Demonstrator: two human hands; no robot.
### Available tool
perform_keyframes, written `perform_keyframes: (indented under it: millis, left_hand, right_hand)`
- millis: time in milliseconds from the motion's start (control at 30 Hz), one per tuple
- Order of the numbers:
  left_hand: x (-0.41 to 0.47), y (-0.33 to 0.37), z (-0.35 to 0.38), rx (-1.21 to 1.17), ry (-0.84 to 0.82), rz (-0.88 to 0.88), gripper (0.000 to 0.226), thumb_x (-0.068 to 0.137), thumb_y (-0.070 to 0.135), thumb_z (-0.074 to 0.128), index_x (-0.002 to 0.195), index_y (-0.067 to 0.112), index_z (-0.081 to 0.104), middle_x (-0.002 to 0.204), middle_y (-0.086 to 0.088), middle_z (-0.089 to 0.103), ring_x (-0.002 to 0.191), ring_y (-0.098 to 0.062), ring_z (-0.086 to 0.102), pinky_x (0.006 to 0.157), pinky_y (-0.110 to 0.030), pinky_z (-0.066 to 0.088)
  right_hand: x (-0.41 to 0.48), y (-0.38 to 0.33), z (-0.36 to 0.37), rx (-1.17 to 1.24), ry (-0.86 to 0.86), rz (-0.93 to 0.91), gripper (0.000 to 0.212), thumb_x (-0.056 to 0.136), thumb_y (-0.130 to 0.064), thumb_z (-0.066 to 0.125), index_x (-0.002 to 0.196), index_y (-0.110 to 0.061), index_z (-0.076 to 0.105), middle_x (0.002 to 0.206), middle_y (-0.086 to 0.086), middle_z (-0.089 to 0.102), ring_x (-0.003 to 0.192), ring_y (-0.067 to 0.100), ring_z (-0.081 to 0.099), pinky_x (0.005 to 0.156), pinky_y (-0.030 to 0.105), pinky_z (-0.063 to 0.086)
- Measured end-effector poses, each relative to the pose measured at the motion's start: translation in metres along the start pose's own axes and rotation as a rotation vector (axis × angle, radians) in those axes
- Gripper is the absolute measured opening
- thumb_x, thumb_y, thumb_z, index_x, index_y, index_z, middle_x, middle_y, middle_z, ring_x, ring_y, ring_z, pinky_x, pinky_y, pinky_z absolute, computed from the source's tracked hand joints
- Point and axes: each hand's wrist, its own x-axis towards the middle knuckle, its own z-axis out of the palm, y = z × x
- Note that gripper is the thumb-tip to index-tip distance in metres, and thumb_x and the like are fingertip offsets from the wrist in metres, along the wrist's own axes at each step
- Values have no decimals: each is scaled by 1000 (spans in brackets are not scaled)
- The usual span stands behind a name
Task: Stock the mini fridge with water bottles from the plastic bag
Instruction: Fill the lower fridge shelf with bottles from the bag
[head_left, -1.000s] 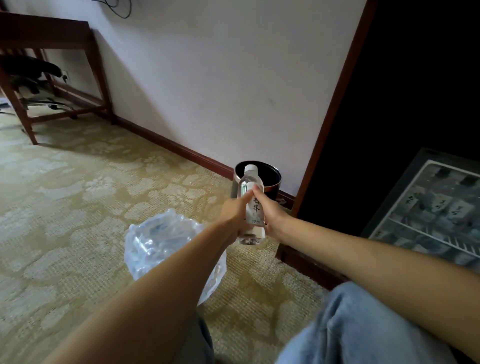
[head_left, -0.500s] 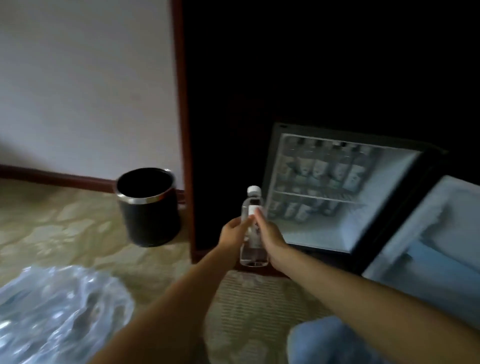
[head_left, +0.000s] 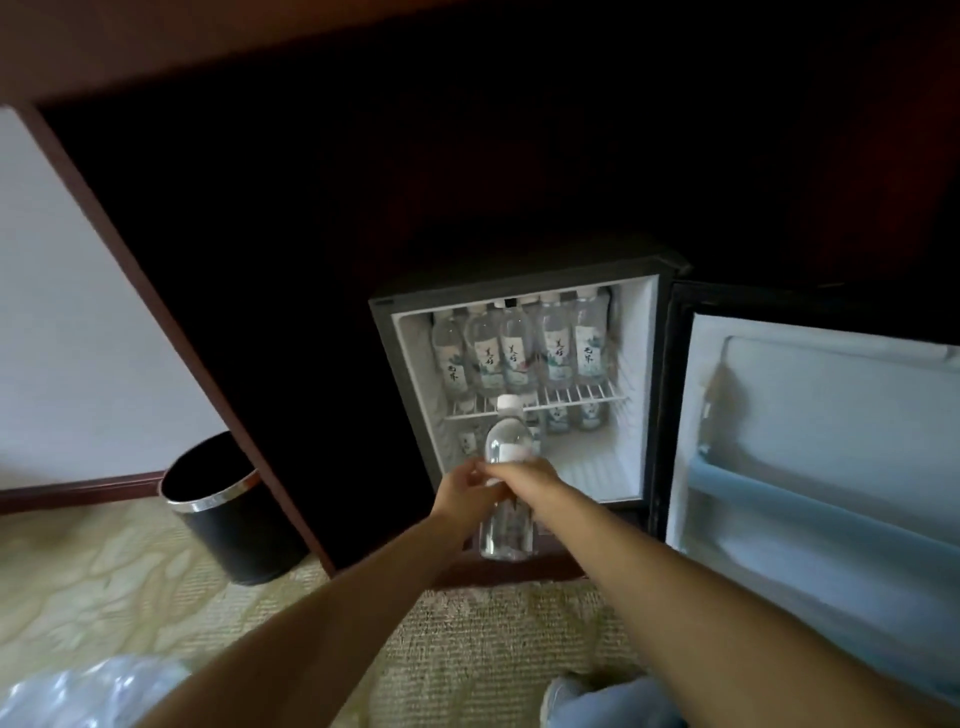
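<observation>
In the head view, both hands met on one water bottle (head_left: 506, 441) held upright in front of the open mini fridge (head_left: 636, 374). The left hand (head_left: 460, 493) gripped it from the left side, and the right hand (head_left: 524, 475) wrapped its fingers (head_left: 498, 470) across the middle, so both sets of fingers were grasping the bottle. Its white cap and clear shoulder rose above the fingers, and its clear base hung below them.

Beyond the fingers, a row of labelled bottles (head_left: 514, 353) stood on the fridge's wire shelf (head_left: 587, 400). Under that shelf, just past the fingertips, more bottles (head_left: 558, 415) stood at the back of the lower compartment. To the right of the fingers the fridge door (head_left: 805, 441) was swung wide open, its pale inner side facing the camera.

Left of the fingers and nearer the person, a black bin (head_left: 228, 514) with a silver rim stood on the patterned carpet (head_left: 104, 582) against the dark wooden cabinet (head_left: 260, 260). Far below and left of the fingers, the clear plastic bag (head_left: 93, 691) lay at the lower edge, blurred. A jeans-clad knee (head_left: 613, 701) showed beneath the right forearm.
</observation>
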Motion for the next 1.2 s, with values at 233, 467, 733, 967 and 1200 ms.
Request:
perform_keyframes:
  millis: [233,467,733,967,1200]
  left_hand:
    - [25,-12,28,-134,-72,-4,46,80,3,72,123,13,59,111,-9,67,100,-20,65,83,-31,55]
    - [75,-29,65,-9,-239,81,64,73,2,78,132,7,54,123,-11,62,109,-22,61,83,-32,56]
    - [143,-74,103,-268,-22,50,53,81,-9,65,129,10,55,117,-5,64,112,-22,59,88,-35,55]
    - [180,-109,127,-90,113,70,63,83,1,61,136,34,49,116,0,65,106,-8,60,80,-19,50]
    - [196,-141,146,-133,98,75,54,88,9,59,132,38,53,107,13,68,97,-2,61,66,-7,46]
  right_hand:
    - [18,9,-38,-82,33,-153,65,67,-40,83,120,-14,55,107,2,64,94,19,61,76,29,50]
    - [55,44,-65,74,107,-49,52,70,-38,82,110,-15,58,93,0,68,83,12,63,60,25,45]
    - [145,51,-48,171,186,-108,51,66,-23,85,109,-18,58,95,-5,66,88,12,62,72,26,49]
    - [201,79,-23,104,369,-140,48,66,-12,83,104,-21,56,96,-1,69,91,20,66,86,41,55]
    - [227,107,-22,-49,473,-214,53,73,-25,79,116,-19,50,106,5,67,98,25,64,82,38,53]
